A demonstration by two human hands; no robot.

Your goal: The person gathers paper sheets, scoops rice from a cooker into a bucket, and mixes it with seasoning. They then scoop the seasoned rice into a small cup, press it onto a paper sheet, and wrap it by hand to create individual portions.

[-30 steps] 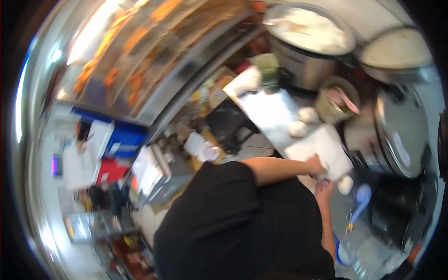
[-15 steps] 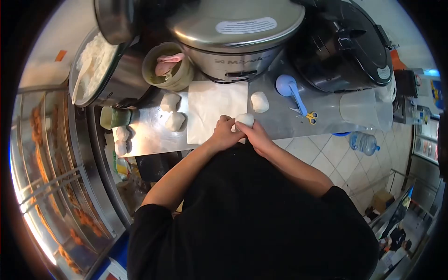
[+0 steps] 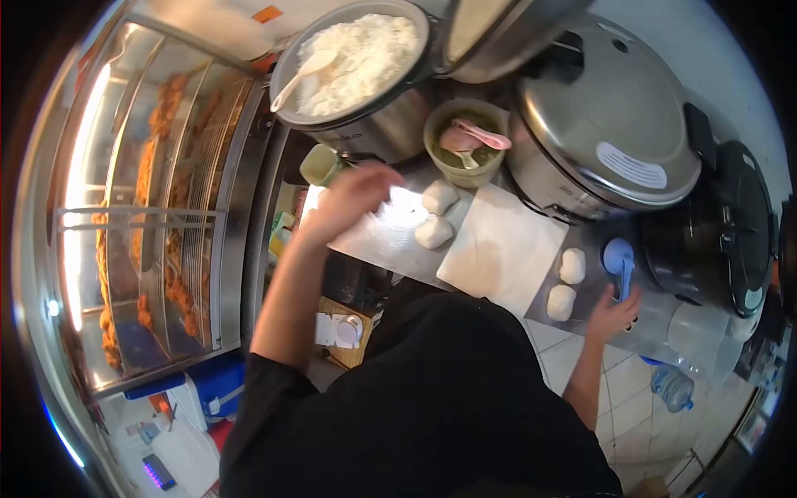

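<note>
The left hand [image 3: 359, 195] hung over the steel worktop [image 3: 374, 242]. It was blurred by motion, with the grip loosely spread and, as far as the blur allowed, nothing held in it. A pair of rice balls [image 3: 433, 232] lay just to the right of that grip, one ball just beyond the other and both apart from the fingers. A small green cup [image 3: 322, 163] stood just off the grip's left side. The open rice cooker [image 3: 357, 58], with a white paddle [image 3: 303, 70] lying in the rice, stood farther ahead of the fingertips.

The right hand [image 3: 614, 315] rested at the near edge of the worktop with its grip spread flat and pinching nothing. Its fingertips were at the handle end of the blue scoop [image 3: 619, 257], though whether they touched the handle could not be told. The scoop's long axis ran straight away from this grip, with the bowl at the far end. A second pair of rice balls [image 3: 562, 302] lay just to the left of the grip, nearer to this hand than to the other.

A white paper sheet [image 3: 502, 249] lay between the two grips and kept the two pairs well apart. Each pair therefore sat on the inner side of its own nearer hand.
</note>
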